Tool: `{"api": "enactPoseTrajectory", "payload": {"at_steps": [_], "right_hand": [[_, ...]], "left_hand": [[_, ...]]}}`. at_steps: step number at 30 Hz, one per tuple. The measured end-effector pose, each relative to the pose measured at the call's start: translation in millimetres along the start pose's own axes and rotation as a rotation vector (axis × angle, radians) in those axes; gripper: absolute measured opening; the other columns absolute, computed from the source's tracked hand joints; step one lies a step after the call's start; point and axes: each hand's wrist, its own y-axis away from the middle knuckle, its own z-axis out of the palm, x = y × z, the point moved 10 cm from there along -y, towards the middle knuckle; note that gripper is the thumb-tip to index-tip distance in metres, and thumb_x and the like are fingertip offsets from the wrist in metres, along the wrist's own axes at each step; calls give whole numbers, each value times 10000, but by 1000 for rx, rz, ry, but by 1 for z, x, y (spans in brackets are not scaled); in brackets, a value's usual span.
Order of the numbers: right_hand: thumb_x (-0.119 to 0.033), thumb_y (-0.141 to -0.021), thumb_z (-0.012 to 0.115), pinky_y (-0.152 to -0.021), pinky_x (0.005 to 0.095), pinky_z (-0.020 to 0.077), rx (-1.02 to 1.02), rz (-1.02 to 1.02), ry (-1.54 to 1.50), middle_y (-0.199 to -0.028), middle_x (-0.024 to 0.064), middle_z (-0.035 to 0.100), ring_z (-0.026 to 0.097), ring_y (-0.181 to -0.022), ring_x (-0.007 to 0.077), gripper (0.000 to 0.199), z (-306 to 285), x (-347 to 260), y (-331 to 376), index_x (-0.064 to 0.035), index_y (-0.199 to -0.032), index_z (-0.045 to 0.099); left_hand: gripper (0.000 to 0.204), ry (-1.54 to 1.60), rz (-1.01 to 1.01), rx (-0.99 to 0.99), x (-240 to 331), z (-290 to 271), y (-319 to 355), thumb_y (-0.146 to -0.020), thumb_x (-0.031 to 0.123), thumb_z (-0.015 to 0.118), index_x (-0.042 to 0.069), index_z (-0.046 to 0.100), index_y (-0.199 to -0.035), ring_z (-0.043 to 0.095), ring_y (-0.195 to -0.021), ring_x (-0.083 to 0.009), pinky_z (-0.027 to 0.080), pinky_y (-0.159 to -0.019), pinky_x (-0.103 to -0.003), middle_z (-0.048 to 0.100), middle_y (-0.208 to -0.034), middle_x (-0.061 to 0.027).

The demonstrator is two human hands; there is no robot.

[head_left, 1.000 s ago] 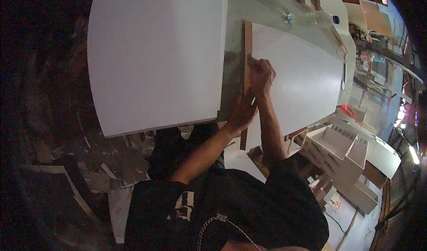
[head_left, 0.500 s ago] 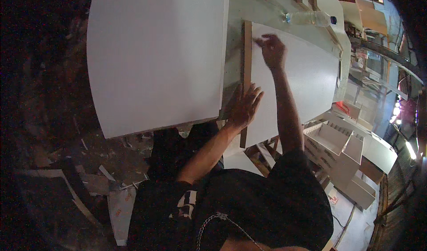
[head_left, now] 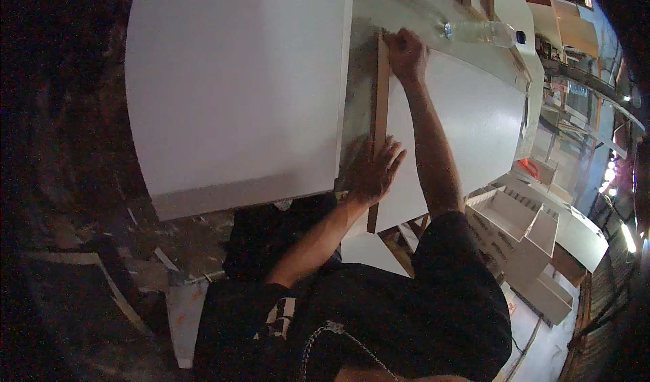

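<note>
A white panel [head_left: 467, 118] lies on the worktable with a narrow brown strip [head_left: 381, 101] running along its left edge. My left hand [head_left: 376, 172] rests flat on the near part of that strip and panel, fingers spread, holding nothing. My right hand [head_left: 405, 53] is stretched out to the far end of the strip, its fingers curled closed over the strip's tip. Whether a small tool is inside that fist is hidden.
A larger white board [head_left: 237, 91] lies to the left, overhanging the table's near edge. A clear plastic bottle [head_left: 482, 33] lies on its side at the far end. White open boxes [head_left: 514, 213] stand lower right. Scraps litter the dark floor [head_left: 101, 260] at left.
My right hand has slid away from me along the brown strip, from beside the left hand to the strip's far end. The left hand has spread flat on the near part.
</note>
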Motion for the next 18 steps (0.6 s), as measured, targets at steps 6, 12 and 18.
{"api": "enactPoseTrajectory", "payload": {"at_steps": [6,12,18], "right_hand": [[-269,-857,626,-609,401,463,93,-177,-157,-678,92,528,568,-651,319,280,-5,-15,69,-45,-699,573],[-7,-775,651,-663,315,477,56,-130,-51,-715,78,570,588,-693,271,70,-5,-5,32,-56,-762,603],[16,-748,669,-665,304,491,45,-127,-205,-748,79,601,614,-709,242,89,-10,5,31,-25,-746,589]], "left_hand": [[381,372,-349,-54,-34,7,-7,-957,225,443,68,510,-1298,439,-1279,-316,328,-1043,-508,515,-1324,-138],[466,56,-74,-69,-4,-5,-2,-913,145,469,57,466,-1371,346,-1383,-308,235,-1128,-568,418,-1435,-154],[489,214,-98,-12,-5,3,-3,-896,117,463,32,451,-1378,323,-1399,-313,217,-1128,-587,416,-1439,-164]]}}
